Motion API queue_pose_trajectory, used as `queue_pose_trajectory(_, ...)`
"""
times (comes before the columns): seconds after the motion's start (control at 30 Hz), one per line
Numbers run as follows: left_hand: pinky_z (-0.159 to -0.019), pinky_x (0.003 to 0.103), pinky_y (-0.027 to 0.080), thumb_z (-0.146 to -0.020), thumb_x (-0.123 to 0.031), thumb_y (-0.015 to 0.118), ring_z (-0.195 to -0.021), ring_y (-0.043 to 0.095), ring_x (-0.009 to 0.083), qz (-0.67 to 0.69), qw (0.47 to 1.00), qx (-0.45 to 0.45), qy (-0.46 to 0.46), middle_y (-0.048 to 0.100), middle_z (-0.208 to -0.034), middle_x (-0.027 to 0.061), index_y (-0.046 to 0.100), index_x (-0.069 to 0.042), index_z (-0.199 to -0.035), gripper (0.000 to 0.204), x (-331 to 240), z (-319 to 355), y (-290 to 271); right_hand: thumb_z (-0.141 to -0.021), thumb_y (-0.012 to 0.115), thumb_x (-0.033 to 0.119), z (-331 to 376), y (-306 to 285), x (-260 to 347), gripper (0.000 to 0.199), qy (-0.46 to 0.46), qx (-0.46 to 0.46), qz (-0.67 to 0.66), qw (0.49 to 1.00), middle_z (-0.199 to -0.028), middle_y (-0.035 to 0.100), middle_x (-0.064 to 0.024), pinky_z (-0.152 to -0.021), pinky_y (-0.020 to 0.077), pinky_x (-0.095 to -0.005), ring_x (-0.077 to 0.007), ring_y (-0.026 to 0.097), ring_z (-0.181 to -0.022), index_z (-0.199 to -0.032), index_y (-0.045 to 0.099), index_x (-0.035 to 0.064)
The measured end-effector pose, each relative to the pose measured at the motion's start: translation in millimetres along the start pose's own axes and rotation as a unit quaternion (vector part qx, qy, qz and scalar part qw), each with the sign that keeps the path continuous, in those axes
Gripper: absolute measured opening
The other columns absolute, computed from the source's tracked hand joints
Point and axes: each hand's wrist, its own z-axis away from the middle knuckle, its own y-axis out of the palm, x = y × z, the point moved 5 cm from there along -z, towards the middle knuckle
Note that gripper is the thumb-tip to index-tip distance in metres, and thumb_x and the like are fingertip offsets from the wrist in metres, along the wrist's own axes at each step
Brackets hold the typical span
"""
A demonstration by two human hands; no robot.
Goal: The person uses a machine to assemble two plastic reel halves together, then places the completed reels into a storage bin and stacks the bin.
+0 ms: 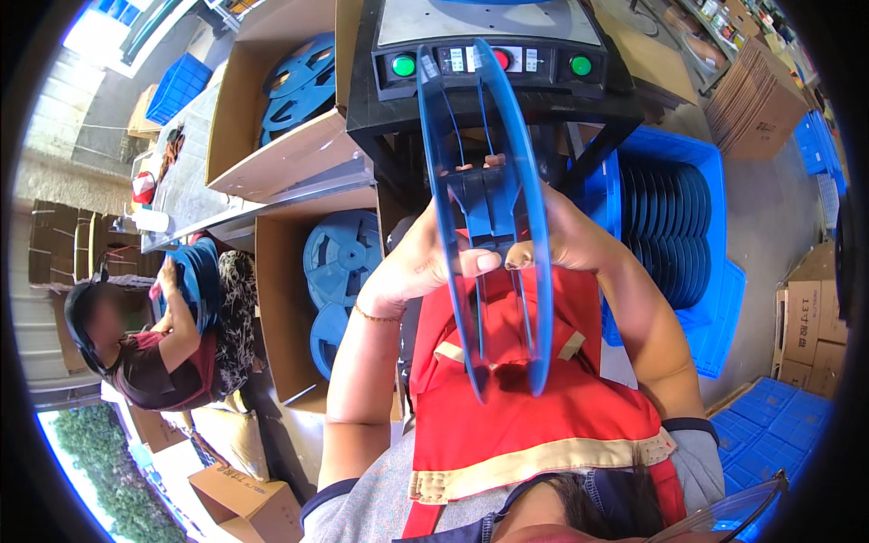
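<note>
Upright in front of my chest is a blue plastic reel [489, 206], its two round flanges seen nearly edge-on. My left hand [433, 258] grips it from the left, with the thumb inside the gap near the hub. From the other side my right hand [572, 233] holds it, thumb also by the hub and several fingertips showing beyond it. The flanges hide part of both hands. Just past the reel stands a machine [543, 65] with two green buttons and a red one; the reel's top overlaps its front panel.
Cardboard boxes [272, 217] on the left hold blue reels [342, 256]. To the right, a blue crate [717, 213] contains rows of dark discs [665, 204]. Flattened cartons [756, 100] lean behind it. A co-worker [172, 348] at far left handles blue reels [197, 281] beside a table [204, 185].
</note>
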Motion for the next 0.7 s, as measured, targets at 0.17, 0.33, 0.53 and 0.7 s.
queue_pose_trajectory(0.17, -0.09, 0.031, 0.048, -0.075, -0.015, 0.081, -0.107, 0.058, 0.0183, 0.013, 0.999, 0.015, 0.029, 0.051, -0.127, 0.0118, 0.023, -0.001, -0.144, 0.091, -0.3, -1.6, 0.5, -0.073, 0.08, 0.002, 1.2, -1.0, -5.6, 0.094, 0.004, -0.009, -0.009, 1.0, -0.133, 0.045, -0.0105, -0.074, 0.051, -0.0272, -0.0117, 0.058, -0.088, -0.147, 0.023, 0.0056)
queue_pose_trajectory(0.33, -0.097, 0.033, 0.043, -0.071, -0.019, 0.085, -0.115, 0.053, 0.019, 0.055, 0.998, 0.003, -0.029, 0.049, -0.128, 0.0109, 0.024, -0.002, -0.144, 0.097, -2.3, -0.6, 3.5, -0.074, 0.078, 0.0, 0.6, -0.6, -3.7, 0.092, 0.001, 0.0, -0.019, 1.0, -0.133, 0.045, -0.0107, -0.072, 0.051, -0.0262, -0.0103, 0.058, -0.083, -0.147, 0.023, 0.0053)
queue_pose_trajectory(0.53, -0.091, 0.032, 0.047, -0.072, -0.019, 0.084, -0.106, 0.058, 0.0177, -0.002, 1.0, -0.004, 0.005, 0.053, -0.123, 0.0087, 0.024, -0.003, -0.144, 0.095, 8.0, -0.5, -6.0, -0.073, 0.081, 0.008, -5.0, -1.0, -8.3, 0.094, -0.007, -0.002, 0.005, 1.0, -0.134, 0.045, -0.0124, -0.085, 0.0488, -0.0289, -0.0145, 0.055, -0.101, -0.146, 0.023, 0.0043)
queue_pose_trajectory(0.7, -0.078, 0.026, 0.049, -0.07, -0.021, 0.086, -0.093, 0.061, 0.0136, -0.006, 0.998, -0.041, -0.049, 0.061, -0.109, 0.007, 0.034, -0.003, -0.138, 0.088, 4.1, 6.4, -5.4, -0.068, 0.086, 0.022, -6.1, -3.0, -17.5, 0.101, -0.021, -0.011, 0.008, 1.0, -0.137, 0.044, -0.0143, -0.1, 0.0401, -0.0332, -0.0211, 0.047, -0.12, -0.146, 0.024, 0.0042)
